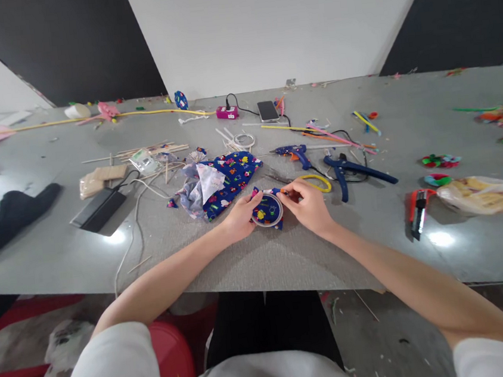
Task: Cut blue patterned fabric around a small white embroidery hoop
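Observation:
Between my hands is a small pale hoop (255,220) with blue patterned fabric (266,209) across it. My left hand (242,216) grips the hoop's left side, thumb on top. At the upper right rim, my right hand (306,205) pinches the fabric's edge with thumb and fingers; the fingertips partly hide the spot. Just beyond lies a larger blue printed cloth (233,181), crumpled, its pale underside turned up at the left. Scissors with a yellow handle (323,182) lie right behind my right hand.
A blue glue gun (295,155), blue cutting pliers (360,170) and a box cutter (418,214) lie to the right. Farther right is a plastic bag (486,194). A black box with a cable (100,210) sits left. A phone (267,111) lies at the back.

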Demonstrator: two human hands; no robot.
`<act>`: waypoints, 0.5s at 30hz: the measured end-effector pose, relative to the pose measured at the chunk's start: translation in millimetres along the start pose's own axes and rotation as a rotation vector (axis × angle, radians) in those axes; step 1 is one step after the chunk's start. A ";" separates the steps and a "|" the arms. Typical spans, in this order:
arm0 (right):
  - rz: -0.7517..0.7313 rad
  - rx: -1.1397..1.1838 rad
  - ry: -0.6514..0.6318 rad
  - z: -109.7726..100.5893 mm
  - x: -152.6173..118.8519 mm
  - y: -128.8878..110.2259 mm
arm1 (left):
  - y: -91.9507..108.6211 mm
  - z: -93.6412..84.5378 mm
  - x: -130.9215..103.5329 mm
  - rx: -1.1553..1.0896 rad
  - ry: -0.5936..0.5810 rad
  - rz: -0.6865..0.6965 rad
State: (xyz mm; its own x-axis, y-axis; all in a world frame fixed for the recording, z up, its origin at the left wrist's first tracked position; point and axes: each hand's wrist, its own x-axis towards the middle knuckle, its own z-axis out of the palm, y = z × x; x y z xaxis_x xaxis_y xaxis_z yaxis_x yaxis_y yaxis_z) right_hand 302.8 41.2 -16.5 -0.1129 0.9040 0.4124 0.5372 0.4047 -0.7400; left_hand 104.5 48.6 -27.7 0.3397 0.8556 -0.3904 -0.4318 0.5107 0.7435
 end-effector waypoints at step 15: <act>-0.036 -0.059 -0.061 -19.4 11.5 4.5 | 10.1 -7.4 1.4 0.156 -0.077 0.117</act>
State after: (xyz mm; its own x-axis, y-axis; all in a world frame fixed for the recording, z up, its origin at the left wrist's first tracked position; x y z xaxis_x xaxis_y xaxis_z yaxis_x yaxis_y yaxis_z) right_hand 320.1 50.7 -4.8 -0.1822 0.8966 0.4036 0.5805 0.4294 -0.6919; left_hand 94.5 55.5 -24.7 0.3602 0.8963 -0.2585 -0.3394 0.3841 0.8587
